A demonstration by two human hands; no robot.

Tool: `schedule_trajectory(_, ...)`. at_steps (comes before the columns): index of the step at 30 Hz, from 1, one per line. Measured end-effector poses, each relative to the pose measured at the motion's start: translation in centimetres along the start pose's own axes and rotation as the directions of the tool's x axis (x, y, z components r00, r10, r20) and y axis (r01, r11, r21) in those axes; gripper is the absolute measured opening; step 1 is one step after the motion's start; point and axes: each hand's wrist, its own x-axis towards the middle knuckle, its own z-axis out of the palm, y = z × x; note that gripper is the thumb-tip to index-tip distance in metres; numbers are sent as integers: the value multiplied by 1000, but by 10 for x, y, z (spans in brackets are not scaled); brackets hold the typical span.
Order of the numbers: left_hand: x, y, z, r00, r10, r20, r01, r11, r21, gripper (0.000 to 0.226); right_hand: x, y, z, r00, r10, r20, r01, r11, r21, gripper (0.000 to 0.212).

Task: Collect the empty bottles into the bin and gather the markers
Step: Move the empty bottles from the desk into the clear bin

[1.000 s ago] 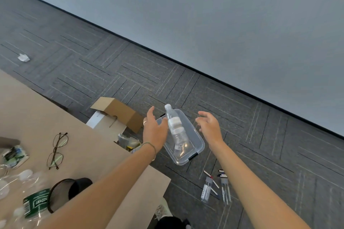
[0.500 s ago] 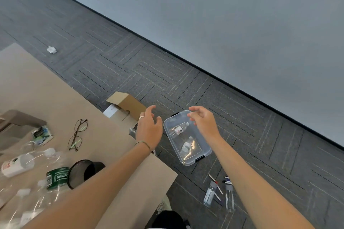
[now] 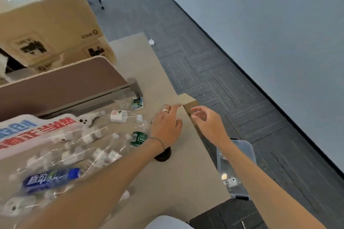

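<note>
Several empty clear plastic bottles (image 3: 89, 141) lie in a heap on the beige table (image 3: 186, 173), among them one with a blue label (image 3: 50, 181) and one with a green label (image 3: 138, 138). My left hand (image 3: 166, 125) hovers over the table beside the green-labelled bottle, fingers relaxed, holding nothing. Just right of it, my right hand (image 3: 208, 123) is over the table's edge, fingers loosely curled and empty. The clear plastic bin (image 3: 245, 148) stands on the floor below the table edge, partly hidden by my right forearm, with bottles (image 3: 229, 181) inside. No markers are in view.
A brown desk divider (image 3: 65, 82) and large cardboard boxes (image 3: 50, 20) stand at the back left. A small open cardboard box (image 3: 189, 101) sits on the floor by the table edge. A black round object (image 3: 163, 155) lies under my left wrist. Grey carpet and a wall run along the right.
The view has swung left from the bin on the floor to the table. Both hands have come away from the bin, where a bottle was dropped, and are now over the table.
</note>
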Motion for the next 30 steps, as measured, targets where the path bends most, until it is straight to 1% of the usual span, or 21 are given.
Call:
schedule_trajectory(3,-12,-44,-32,993,-111,-34,112,993,30,50,13,-31,43,993,-66,98,69,997,-31,18)
schedule_trajectory(7,-36,-107,-64,968,-237,-79,243,967,76,52,27,-61,100,973,-106,206,119,992,-50,16)
schedule_trajectory(10,-61,-146,-81,944,-324,-58,329,939,100,52,35,-69,144,950,-50,310,84,992,-96,15)
schedule_trajectory(12,-74,-169,-89,926,-374,-48,377,923,80,50,40,-70,170,918,37,396,23,989,-147,20)
schedule_trajectory(13,-79,-180,-91,919,-391,-46,394,916,73,50,42,-69,182,897,63,438,16,984,-175,26)
schedule_trajectory(14,-84,-190,-93,915,-402,-46,404,912,74,50,44,-67,194,876,64,477,48,974,-220,34)
schedule_trajectory(15,-87,-198,-94,912,-407,-43,410,909,78,50,45,-65,203,855,51,516,116,951,-286,44)
schedule_trajectory(17,-91,-212,-95,905,-424,-26,424,902,82,52,47,-61,218,819,7,574,277,871,-406,55)
schedule_trajectory(19,-91,-224,-97,895,-445,-10,444,892,78,53,50,-58,229,773,-14,635,409,775,-482,52)
schedule_trajectory(22,-87,-237,-98,890,-456,-1,454,887,87,53,59,-51,240,678,8,735,596,578,-557,48)
schedule_trajectory(27,-79,-251,-99,883,-470,-3,469,880,72,51,73,-36,249,560,57,826,775,317,-547,50)
schedule_trajectory(29,-76,-254,-98,879,-476,-3,475,877,68,50,75,-29,250,535,65,842,810,244,-533,52)
schedule_trajectory(30,-76,-255,-97,879,-477,-4,476,876,73,50,76,-26,250,526,56,849,822,225,-524,52)
